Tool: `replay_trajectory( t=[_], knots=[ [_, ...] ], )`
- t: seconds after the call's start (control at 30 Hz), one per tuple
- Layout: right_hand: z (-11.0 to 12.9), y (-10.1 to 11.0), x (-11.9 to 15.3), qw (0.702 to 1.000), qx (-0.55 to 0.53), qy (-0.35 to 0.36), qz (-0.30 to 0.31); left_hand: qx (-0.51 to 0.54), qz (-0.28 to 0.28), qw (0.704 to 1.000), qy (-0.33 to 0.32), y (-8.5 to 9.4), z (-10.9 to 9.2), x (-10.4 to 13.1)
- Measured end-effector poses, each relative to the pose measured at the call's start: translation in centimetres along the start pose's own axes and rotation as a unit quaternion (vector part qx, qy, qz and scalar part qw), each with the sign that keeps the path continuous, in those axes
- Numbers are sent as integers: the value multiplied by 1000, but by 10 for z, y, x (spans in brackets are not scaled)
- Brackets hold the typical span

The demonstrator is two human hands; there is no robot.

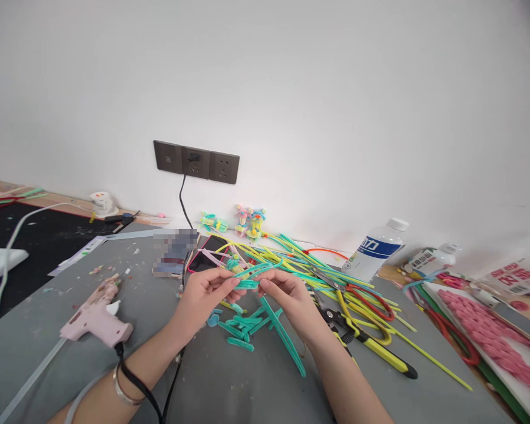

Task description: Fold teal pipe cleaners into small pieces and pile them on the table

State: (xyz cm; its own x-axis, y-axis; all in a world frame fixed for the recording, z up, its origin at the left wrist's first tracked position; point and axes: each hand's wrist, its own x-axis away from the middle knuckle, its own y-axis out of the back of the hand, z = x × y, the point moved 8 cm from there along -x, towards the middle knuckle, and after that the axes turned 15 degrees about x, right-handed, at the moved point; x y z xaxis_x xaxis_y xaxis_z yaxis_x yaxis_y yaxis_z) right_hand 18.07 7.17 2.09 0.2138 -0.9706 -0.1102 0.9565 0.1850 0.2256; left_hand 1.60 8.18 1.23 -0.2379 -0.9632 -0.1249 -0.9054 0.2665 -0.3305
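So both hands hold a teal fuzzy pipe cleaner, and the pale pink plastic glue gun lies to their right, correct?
Not quite: the head view shows the pale pink plastic glue gun to their left. The left hand and right hand do hold a teal fuzzy pipe cleaner.

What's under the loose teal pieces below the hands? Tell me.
Gray surface shows around the teal pieces. Whatever lies directly beneath them is covered and can't be seen.
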Motion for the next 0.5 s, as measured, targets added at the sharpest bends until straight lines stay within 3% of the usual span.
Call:
replay_trajectory(
  t=[0.3,0.5],
  knots=[
    [6,-10,1,998,-2,52,35,-52,10,998,-18,0,5,0],
    [3,-10,1,997,34,74,-14,-132,79,988,16,-13,11,3]
  ],
)
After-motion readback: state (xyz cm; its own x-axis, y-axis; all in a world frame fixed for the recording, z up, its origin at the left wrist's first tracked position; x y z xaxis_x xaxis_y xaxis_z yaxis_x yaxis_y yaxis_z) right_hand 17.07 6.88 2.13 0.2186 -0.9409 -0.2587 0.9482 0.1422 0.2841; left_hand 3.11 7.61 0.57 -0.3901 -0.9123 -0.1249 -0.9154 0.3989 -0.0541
